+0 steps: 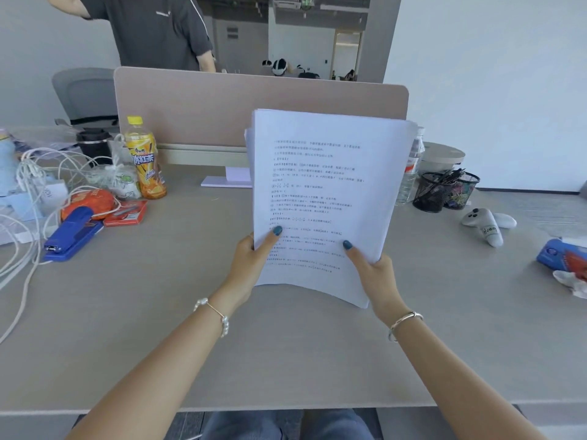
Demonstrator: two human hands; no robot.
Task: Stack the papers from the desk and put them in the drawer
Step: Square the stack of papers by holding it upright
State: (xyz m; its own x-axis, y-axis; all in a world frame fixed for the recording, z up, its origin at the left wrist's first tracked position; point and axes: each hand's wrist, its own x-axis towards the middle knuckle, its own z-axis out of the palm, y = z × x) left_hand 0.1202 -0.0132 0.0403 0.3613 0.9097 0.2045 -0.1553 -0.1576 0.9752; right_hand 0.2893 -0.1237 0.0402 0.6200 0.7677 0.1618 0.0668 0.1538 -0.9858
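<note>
A stack of white printed papers (324,185) stands upright above the middle of the grey desk (286,350), its lower edge curling just over the desktop. My left hand (251,265) grips the stack's lower left edge, thumb on the front page. My right hand (374,274) grips the lower right edge the same way. The sheets' top edges are slightly uneven. No drawer is in view.
At the left lie a blue stapler (71,233), a red box (127,212), white cables (28,198) and an iced tea bottle (144,157). At the right are a mesh pen holder (444,190), a water bottle (411,166), a white controller (484,225) and a tissue pack (562,254). A pink divider (190,109) backs the desk; a person stands behind it.
</note>
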